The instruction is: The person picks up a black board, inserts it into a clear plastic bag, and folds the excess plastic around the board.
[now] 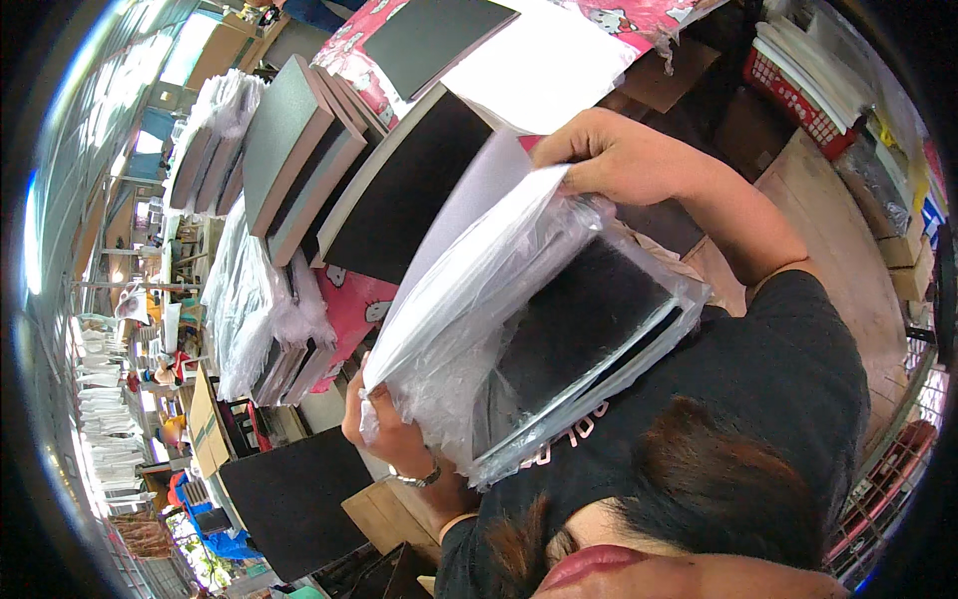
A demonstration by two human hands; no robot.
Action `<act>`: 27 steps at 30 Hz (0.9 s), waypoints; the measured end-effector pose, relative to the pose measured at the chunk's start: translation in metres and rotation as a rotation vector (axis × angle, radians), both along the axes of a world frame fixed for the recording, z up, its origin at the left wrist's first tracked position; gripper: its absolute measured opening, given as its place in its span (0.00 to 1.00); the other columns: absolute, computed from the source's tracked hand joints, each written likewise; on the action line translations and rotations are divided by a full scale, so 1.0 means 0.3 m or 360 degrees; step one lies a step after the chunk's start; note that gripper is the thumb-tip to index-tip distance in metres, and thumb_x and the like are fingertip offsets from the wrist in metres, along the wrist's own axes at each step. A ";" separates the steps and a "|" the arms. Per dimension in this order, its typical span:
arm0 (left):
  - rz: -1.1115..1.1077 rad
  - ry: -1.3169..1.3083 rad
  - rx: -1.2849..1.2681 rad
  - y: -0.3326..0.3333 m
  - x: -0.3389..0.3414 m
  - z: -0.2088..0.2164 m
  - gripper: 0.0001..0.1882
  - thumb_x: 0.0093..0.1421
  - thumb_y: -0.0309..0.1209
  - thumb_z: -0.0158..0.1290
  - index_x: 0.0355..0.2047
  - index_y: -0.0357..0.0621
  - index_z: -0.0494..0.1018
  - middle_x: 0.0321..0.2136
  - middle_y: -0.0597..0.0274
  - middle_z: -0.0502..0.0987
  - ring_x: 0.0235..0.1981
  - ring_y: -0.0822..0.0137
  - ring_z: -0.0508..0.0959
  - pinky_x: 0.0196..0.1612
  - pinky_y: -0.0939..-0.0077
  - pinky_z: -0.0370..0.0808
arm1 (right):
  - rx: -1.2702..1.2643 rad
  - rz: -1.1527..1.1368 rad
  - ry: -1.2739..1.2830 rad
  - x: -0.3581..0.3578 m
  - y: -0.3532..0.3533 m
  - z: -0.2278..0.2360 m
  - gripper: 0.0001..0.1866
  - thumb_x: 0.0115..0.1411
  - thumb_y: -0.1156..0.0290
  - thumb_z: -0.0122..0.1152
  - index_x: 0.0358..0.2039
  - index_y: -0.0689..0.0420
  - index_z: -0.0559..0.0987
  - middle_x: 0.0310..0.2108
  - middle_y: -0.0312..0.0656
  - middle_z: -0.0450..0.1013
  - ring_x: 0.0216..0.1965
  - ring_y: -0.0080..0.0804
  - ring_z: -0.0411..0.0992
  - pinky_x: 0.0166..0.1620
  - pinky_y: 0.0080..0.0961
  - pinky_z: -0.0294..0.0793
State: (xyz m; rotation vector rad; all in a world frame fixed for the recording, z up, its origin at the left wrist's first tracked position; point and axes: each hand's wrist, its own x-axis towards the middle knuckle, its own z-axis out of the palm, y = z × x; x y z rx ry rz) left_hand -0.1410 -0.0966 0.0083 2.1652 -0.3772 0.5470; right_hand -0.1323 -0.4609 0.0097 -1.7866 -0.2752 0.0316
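Note:
A clear plastic bag (439,324) lies against my body, its mouth pulled wide between my hands. Inside it is a flat black book or board (584,309), seen through the film. My left hand (391,429), with a metal watch at the wrist, grips the bag's edge at the lower left. At the upper right, the fingers of my right hand (624,160) are closed on the opposite edge. A pale lilac-grey sheet (467,215) stands along the mouth; whether it is inside the bag I cannot tell. Beyond it is a thick black-covered book (404,195) with pale page edges.
Thick grey-covered books (284,150) stand left on a pink patterned cloth (351,304), beside plastic-wrapped stacks (254,309). A white sheet (539,65) and a dark flat board (434,45) lie at the far side. A red basket (793,95) stands far right; a black panel (294,504) is lower left.

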 end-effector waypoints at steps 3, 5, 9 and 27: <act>0.0155 0.0163 0.0301 -0.008 -0.028 0.028 0.18 0.58 0.26 0.49 0.50 0.37 0.73 0.20 0.49 0.75 0.20 0.73 0.69 0.24 0.76 0.67 | 0.0095 0.0103 -0.0225 0.036 0.014 -0.085 0.18 0.54 0.74 0.58 0.47 0.61 0.75 0.36 0.42 0.76 0.34 0.25 0.73 0.31 0.20 0.74; 0.0240 0.0284 0.0526 -0.038 -0.015 0.047 0.19 0.57 0.23 0.49 0.51 0.39 0.73 0.20 0.52 0.75 0.20 0.75 0.67 0.24 0.77 0.66 | 0.0202 0.0092 -0.0204 0.068 -0.009 -0.109 0.21 0.54 0.74 0.59 0.49 0.61 0.72 0.38 0.44 0.75 0.37 0.26 0.74 0.31 0.19 0.74; 0.0122 0.0239 0.0558 0.028 0.014 0.080 0.16 0.55 0.23 0.49 0.44 0.36 0.75 0.24 0.57 0.76 0.23 0.74 0.70 0.27 0.78 0.68 | 0.0365 0.0321 0.0305 0.062 -0.011 0.013 0.20 0.54 0.73 0.62 0.47 0.63 0.72 0.37 0.44 0.74 0.38 0.27 0.72 0.35 0.19 0.74; 0.0188 0.1210 -0.1062 0.214 0.112 -0.507 0.11 0.56 0.31 0.54 0.37 0.36 0.73 0.36 0.59 0.75 0.35 0.68 0.74 0.41 0.73 0.70 | -0.0032 0.0433 0.0401 0.168 -0.076 -0.511 0.25 0.60 0.53 0.56 0.46 0.62 0.75 0.43 0.43 0.75 0.45 0.35 0.72 0.51 0.32 0.67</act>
